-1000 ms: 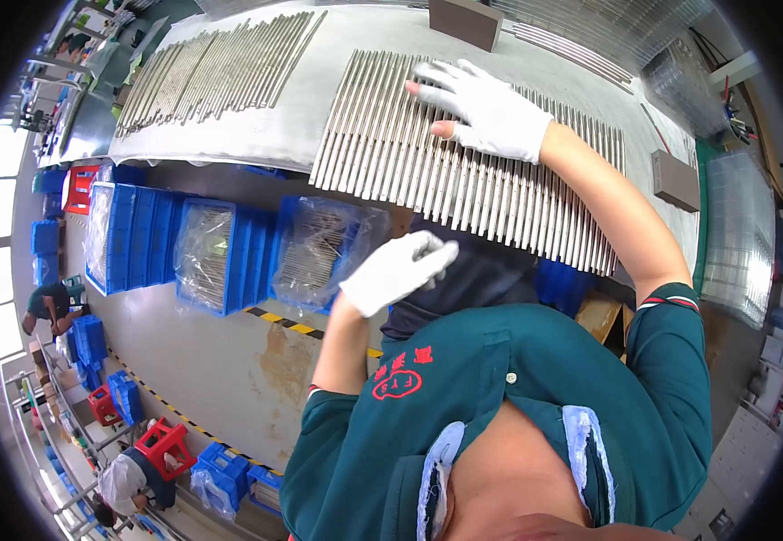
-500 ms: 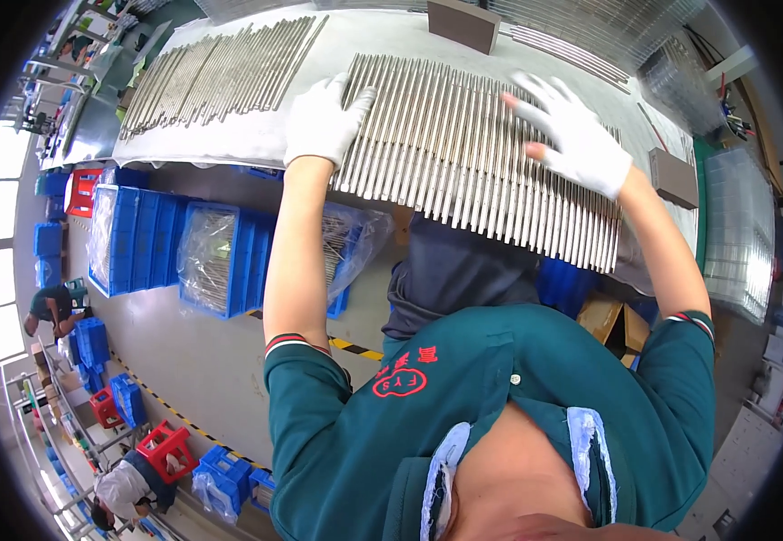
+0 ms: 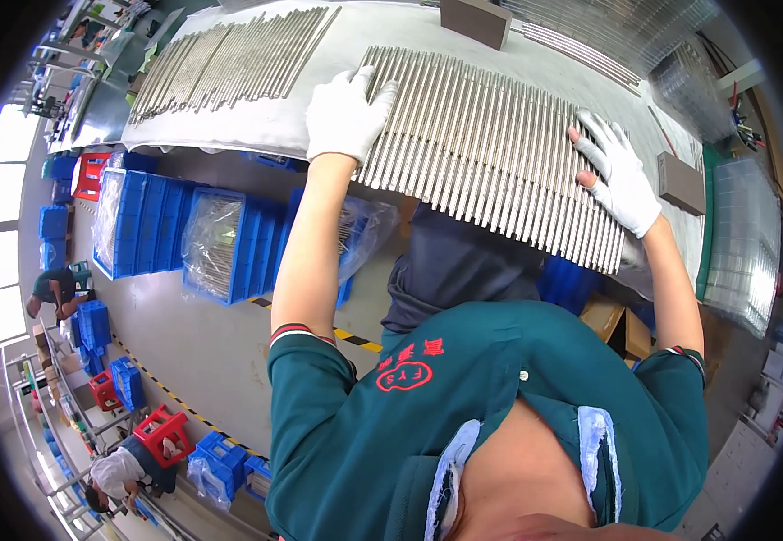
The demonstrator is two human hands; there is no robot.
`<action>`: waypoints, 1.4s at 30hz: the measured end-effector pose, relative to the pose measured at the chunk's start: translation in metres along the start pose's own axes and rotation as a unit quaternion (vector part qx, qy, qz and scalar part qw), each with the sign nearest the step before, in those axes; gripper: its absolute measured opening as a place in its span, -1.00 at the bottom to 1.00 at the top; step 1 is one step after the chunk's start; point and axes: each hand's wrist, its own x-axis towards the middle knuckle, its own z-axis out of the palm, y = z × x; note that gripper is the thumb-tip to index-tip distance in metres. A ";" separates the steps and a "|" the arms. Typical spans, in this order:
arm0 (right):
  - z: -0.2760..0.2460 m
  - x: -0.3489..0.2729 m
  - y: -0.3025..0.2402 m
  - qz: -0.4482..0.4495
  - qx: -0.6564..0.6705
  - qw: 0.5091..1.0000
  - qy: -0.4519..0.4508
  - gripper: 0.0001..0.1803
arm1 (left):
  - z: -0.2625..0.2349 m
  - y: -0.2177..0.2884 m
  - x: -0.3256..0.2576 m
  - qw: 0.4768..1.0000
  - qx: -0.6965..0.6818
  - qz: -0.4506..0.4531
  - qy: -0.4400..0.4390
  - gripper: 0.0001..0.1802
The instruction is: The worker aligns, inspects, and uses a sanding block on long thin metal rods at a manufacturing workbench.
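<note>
A long row of slim silver metal rods [image 3: 472, 135] lies side by side on the white-covered table, their near ends reaching the table's front edge. Against the row's left end rests my left hand [image 3: 348, 117], in a white glove, with thumb and fingers apart. My right hand [image 3: 621, 176] lies over the right end of the row, fingers spread, its glove leaving the tips of the thumb and one finger bare. Neither hand grips a rod. Farther left is a second batch of similar rods [image 3: 229, 59], their ends less even.
Two grey-brown blocks, a far block [image 3: 475, 22] and a right block [image 3: 681, 183], stand on the table [image 3: 319, 117]. Several thin rods [image 3: 581, 56] lie behind the row. Clear plastic trays [image 3: 741, 239] are stacked at right. Blue crates [image 3: 143, 225] stand below left. Other people work farther off.
My right hand has moved right and come down from above the rods onto the row's right end. My left hand stays at the left end. The whole view has shifted slightly.
</note>
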 end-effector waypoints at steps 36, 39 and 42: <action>0.035 0.161 -0.070 -0.077 -0.020 0.997 0.002 -0.28 | -0.009 0.085 -0.134 0.649 -0.635 -0.408 -0.094 -0.65; 0.035 0.160 -0.068 -0.080 -0.018 0.997 0.001 -0.28 | -0.009 0.086 -0.133 0.641 -0.642 -0.409 -0.097 -0.66; 0.037 0.160 -0.066 -0.082 -0.030 0.996 0.006 -0.28 | -0.007 0.088 -0.131 0.645 -0.645 -0.403 -0.072 -0.69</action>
